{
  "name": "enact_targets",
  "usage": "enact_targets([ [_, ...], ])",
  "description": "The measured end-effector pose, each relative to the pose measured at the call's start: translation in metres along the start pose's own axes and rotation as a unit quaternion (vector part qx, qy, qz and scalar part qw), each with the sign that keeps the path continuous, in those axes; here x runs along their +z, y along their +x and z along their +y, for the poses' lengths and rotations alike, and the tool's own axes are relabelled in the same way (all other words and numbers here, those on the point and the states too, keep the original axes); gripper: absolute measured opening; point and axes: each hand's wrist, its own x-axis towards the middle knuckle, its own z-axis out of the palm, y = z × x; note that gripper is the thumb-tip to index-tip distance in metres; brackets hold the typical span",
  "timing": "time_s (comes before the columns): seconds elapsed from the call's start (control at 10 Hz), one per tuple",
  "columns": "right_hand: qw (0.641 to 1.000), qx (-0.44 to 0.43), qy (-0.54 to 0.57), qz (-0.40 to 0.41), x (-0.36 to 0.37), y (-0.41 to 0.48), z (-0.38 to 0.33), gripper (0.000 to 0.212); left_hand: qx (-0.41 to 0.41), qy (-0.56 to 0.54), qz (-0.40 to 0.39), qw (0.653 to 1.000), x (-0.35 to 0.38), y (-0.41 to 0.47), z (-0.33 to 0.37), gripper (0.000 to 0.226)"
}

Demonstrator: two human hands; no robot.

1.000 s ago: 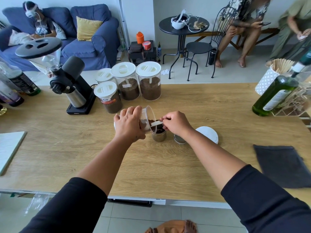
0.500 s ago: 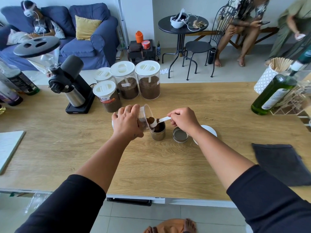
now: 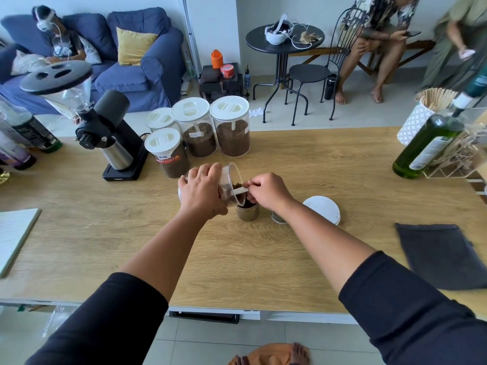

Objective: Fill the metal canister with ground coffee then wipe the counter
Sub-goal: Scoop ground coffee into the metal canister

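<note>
Head view: your left hand (image 3: 201, 192) is wrapped tight around a clear plastic jar (image 3: 232, 184), tipped on its side with the mouth facing right, directly over the metal canister (image 3: 247, 213). Your right hand (image 3: 268, 192) is pinched closed on the handle of a white scoop (image 3: 240, 191), whose bowl sits inside the jar mouth among dark ground coffee (image 3: 241, 198). The canister stands upright near the middle of the bench (image 3: 329, 164), coffee heaped at its rim. Just right of it stands a small metal lid (image 3: 277, 218), partly hidden by your forearm, then a white jar lid (image 3: 324, 209) lying flat. A dark cloth (image 3: 440, 255) lies at the bench's right edge, reaching toward the near edge. Bare wood lies open between the canister and the near edge. At the far edge stand four white-lidded jars (image 3: 232, 127); three show brown grounds, the fourth is mostly hidden. A grinder (image 3: 110, 138) sits at far left, a green bottle (image 3: 424, 146) at far right.
</note>
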Motion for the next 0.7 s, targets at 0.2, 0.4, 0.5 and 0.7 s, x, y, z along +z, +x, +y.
enact_targets([
  [0.2,1.000,0.015,0.010,0.019,-0.017,-0.001,0.005,0.023,-0.003,-0.001,-0.002,1.000,0.001,0.001,-0.003,0.116],
  [0.4,0.999,0.018,0.030,0.032,-0.026,-0.004,0.010,0.025,-0.002,0.002,-0.006,1.000,0.003,0.001,-0.005,0.117],
  [0.5,0.998,0.025,0.044,0.045,-0.029,-0.003,0.013,0.024,-0.005,-0.001,-0.006,1.000,0.003,0.001,-0.006,0.117],
  [0.7,0.993,0.022,0.111,0.041,-0.016,0.003,0.008,0.024,-0.006,-0.001,-0.009,1.000,0.004,0.003,-0.003,0.115],
])
